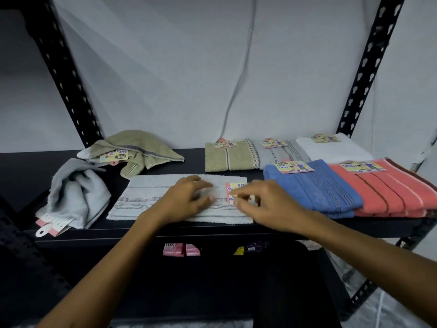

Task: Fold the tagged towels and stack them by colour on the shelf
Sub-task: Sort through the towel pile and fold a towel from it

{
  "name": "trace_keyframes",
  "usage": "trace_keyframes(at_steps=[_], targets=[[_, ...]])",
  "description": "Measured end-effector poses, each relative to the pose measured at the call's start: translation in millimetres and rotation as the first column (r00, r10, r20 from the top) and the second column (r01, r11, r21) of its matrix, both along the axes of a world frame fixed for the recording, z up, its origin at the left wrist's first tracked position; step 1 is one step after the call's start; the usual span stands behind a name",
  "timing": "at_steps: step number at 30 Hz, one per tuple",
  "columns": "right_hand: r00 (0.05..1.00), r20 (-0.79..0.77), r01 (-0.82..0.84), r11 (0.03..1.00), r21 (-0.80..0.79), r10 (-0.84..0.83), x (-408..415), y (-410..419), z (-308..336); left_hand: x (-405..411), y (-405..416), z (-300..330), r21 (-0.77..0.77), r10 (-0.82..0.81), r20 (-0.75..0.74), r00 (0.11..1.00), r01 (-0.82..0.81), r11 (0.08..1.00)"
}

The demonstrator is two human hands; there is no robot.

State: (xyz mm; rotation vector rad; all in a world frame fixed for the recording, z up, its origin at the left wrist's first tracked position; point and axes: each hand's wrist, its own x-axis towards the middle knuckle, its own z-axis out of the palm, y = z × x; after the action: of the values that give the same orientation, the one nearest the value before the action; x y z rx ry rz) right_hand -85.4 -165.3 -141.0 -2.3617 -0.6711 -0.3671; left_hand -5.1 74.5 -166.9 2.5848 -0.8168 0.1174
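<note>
Head view: a pale grey towel lies folded flat at the front of the black shelf, under both hands. Left hand rests spread and released on its middle. Right hand pinches the towel's paper tag at the right end. Folded blue towel lies just right; crumpled grey towel left.

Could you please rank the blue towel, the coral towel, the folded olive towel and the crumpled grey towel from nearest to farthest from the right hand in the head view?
From the right hand:
1. Blue towel, just to its right.
2. Folded olive towel, behind it, toward the wall.
3. Coral towel, farther right, beyond the blue one.
4. Crumpled grey towel, far left at the shelf's front.
</note>
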Motion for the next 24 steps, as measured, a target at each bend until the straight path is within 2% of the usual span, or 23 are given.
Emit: trace_keyframes(at_steps=[1,2,3,4,6,8,10,15,21,24], targets=[[0.997,-0.035,0.079,0.982,0.173,-0.074,6.4,9.2,2.6,3.4,-2.3,1.7,-0.038,0.024,-0.004,1.0,-0.024,0.999],[0.987,-0.041,0.161,0.953,0.258,-0.156,14.1,18.5,4.0,6.4,-4.2,2.6,-0.073,0.044,-0.005,0.999,-0.044,0.996],[0.973,-0.03,0.228,0.938,0.262,-0.228,21.9,27.0,3.7,8.5,-4.7,2.9,-0.081,0.056,-0.002,0.998,-0.056,0.995],[0.961,-0.016,0.274,0.94,0.203,-0.277,29.9,35.0,1.1,11.0,-3.5,1.8,-0.071,0.051,0.003,0.999,-0.051,0.996],[0.939,-0.009,0.343,0.936,-0.08,-0.345,41.4,50.9,-9.6,14.0,1.6,-1.4,-0.007,0.03,-0.004,1.0,-0.03,1.0],[0.915,-0.051,0.352,0.851,-0.39,-0.401,44.5,65.1,-22.4,12.9,8.9,-5.0,0.086,0.029,-0.002,1.0,-0.028,0.996],[0.892,-0.135,0.307,0.797,-0.52,-0.432,43.9,71.1,-31.3,11.5,17.8,-8.1,0.181,0.034,0.012,0.999,-0.036,0.983],[0.89,-0.182,0.246,0.774,-0.583,-0.419,42.5,66.0,-37.9,14.4,39.3,-7.5,0.357,0.062,-0.117,0.991,-0.016,0.934],[0.906,-0.192,0.206,0.792,-0.575,-0.376,39.2,62.5,-36.3,32.0,81.2,-1.0,0.455,0.295,-0.141,0.945,-0.202,0.867],[0.929,-0.173,0.179,0.807,-0.563,-0.327,37.3,56.8,-36.1,28.6,86.5,3.3,0.461,0.36,-0.137,0.923,-0.262,0.848]])
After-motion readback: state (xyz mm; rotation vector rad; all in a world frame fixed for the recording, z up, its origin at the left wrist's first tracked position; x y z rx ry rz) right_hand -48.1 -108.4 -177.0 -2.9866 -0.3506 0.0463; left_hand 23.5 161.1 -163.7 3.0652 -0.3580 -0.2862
